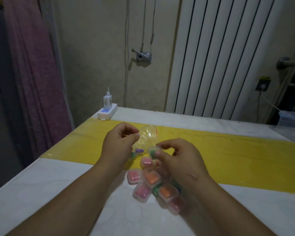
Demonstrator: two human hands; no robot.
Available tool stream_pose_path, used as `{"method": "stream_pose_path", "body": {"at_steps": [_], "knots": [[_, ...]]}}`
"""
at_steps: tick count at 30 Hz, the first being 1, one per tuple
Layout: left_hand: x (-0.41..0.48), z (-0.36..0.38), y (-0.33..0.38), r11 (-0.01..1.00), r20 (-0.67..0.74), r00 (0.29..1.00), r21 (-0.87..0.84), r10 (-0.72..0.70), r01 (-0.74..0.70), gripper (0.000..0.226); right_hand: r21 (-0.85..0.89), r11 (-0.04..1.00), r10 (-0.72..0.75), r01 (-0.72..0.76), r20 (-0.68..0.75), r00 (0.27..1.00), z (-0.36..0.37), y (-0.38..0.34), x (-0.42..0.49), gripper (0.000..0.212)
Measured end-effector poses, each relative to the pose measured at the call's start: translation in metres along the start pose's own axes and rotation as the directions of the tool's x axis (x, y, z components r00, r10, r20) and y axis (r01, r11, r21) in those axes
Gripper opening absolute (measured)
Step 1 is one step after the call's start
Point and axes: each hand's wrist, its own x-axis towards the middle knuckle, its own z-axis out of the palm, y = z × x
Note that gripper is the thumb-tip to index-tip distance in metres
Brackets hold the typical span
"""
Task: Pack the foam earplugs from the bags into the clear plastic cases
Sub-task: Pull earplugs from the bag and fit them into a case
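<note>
While the left hand (121, 142) pinches the clear bag (147, 135), the right hand (175, 157) grips a green-filled case (153, 151)

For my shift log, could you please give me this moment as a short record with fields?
left hand: pinches the clear bag
right hand: holds a clear case with green earplugs inside
filled cases: piled on the table; pink, orange, green
unpacked earplugs: purple and green, by the left hand; possibly inside the bag
power strip: far left table corner
</note>
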Motion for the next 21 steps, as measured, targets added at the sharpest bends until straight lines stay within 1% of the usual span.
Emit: {"method": "stream_pose_path", "body": {"at_steps": [2, 5, 9, 12, 14, 16, 19, 20, 21], "knots": [[0.001, 0.000, -0.002, 1.000, 0.006, 1.000, 0.029, -0.004, 0.004, 0.023, -0.027, 0.999, 0.034, -0.034, 0.007, 0.999, 0.004, 0.000, 0.000, 0.022], [0.002, 0.000, -0.004, 0.998, -0.003, 1.000, 0.059, -0.015, 0.015, 0.030, -0.102, 0.993, 0.060, -0.061, -0.009, 0.998, 0.004, -0.001, 0.002, 0.023], [0.005, -0.001, -0.007, 0.997, -0.029, 1.000, 0.071, -0.004, 0.006, 0.029, -0.178, 0.984, 0.030, -0.029, 0.005, 1.000, 0.004, -0.002, 0.000, 0.026], [0.006, -0.002, -0.008, 0.994, -0.090, 0.996, 0.112, 0.000, 0.010, 0.028, -0.241, 0.971, 0.002, -0.003, -0.003, 1.000, -0.003, -0.002, 0.001, 0.027], [0.008, -0.005, -0.011, 0.975, -0.134, 0.991, 0.222, 0.005, 0.025, 0.029, -0.214, 0.977, -0.012, 0.009, -0.013, 1.000, -0.006, 0.002, 0.004, 0.020], [0.012, -0.010, -0.017, 0.929, -0.140, 0.990, 0.370, 0.033, 0.021, 0.027, -0.202, 0.979, -0.019, 0.015, -0.020, 1.000, -0.009, 0.006, 0.008, 0.013], [0.014, -0.013, -0.022, 0.816, -0.086, 0.996, 0.578, 0.029, 0.026, 0.012, -0.205, 0.979, -0.017, 0.009, -0.038, 0.999, -0.012, 0.008, 0.017, 0.017], [0.014, -0.012, -0.022, 0.765, -0.073, 0.997, 0.644, 0.019, 0.032, 0.013, -0.219, 0.976, -0.022, 0.015, -0.030, 0.999, -0.014, 0.008, 0.021, 0.018], [0.013, -0.011, -0.022, 0.714, -0.066, 0.998, 0.699, 0.010, 0.039, 0.023, -0.240, 0.970, -0.021, 0.019, -0.004, 1.000, -0.016, 0.008, 0.025, 0.020]]}}
